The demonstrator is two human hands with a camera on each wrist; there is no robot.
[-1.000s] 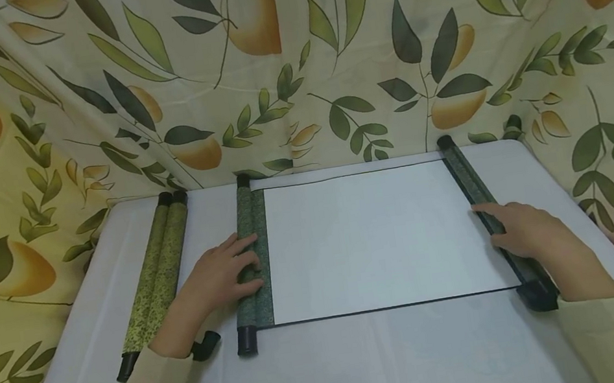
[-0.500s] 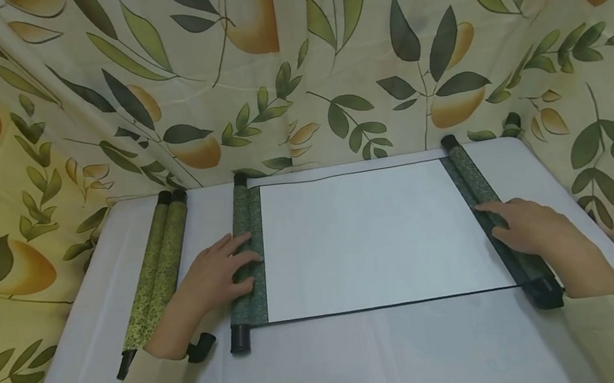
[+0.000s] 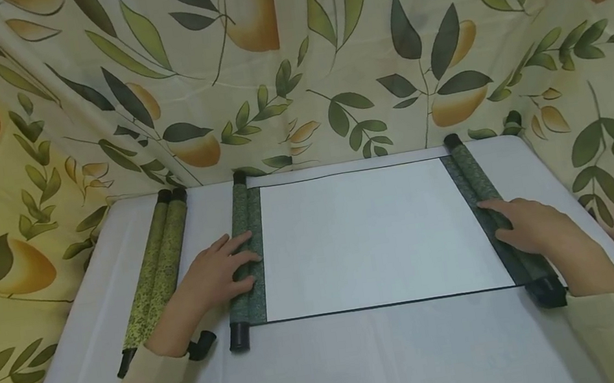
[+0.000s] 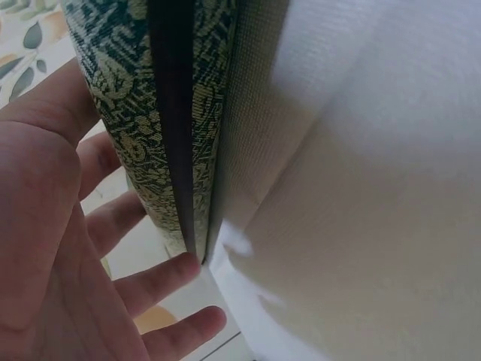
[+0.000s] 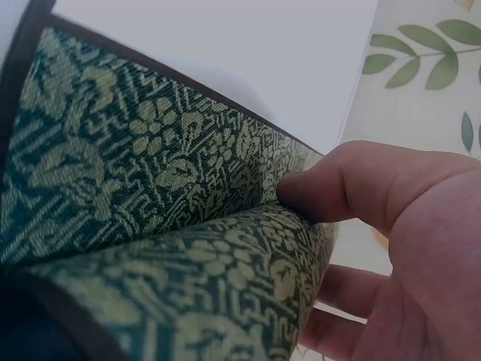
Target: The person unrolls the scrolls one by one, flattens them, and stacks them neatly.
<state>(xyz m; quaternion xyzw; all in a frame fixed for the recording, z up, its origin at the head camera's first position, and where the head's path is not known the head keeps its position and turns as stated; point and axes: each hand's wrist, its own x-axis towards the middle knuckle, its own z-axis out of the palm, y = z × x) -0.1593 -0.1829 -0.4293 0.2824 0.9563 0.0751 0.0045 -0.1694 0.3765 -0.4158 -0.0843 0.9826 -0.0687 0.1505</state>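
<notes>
A scroll lies unrolled across the table, its blank white sheet (image 3: 373,241) framed by green patterned brocade. At its left end, my left hand (image 3: 215,273) rests on the left roller (image 3: 242,217) with the fingers spread. The left wrist view shows these fingers loosely extended along the brocade edge (image 4: 128,98). My right hand (image 3: 536,228) grips the right roller (image 3: 476,177). In the right wrist view the thumb (image 5: 331,184) presses into the crease between the flat brocade (image 5: 150,143) and the roll (image 5: 218,278), while other fingers curl round the far side.
Left of the scroll lies a yellow-green double roll (image 3: 155,265) with black ends, partly behind my left forearm. A small black end piece (image 3: 203,345) shows beside that wrist. Behind the white-covered table (image 3: 355,368) hangs a fruit-and-leaf patterned cloth (image 3: 349,74).
Both rollers have moved slightly outward, left one leftward and right one rightward, with the hands. More brocade shows beside the right roller. Over the last half second little has moved.
</notes>
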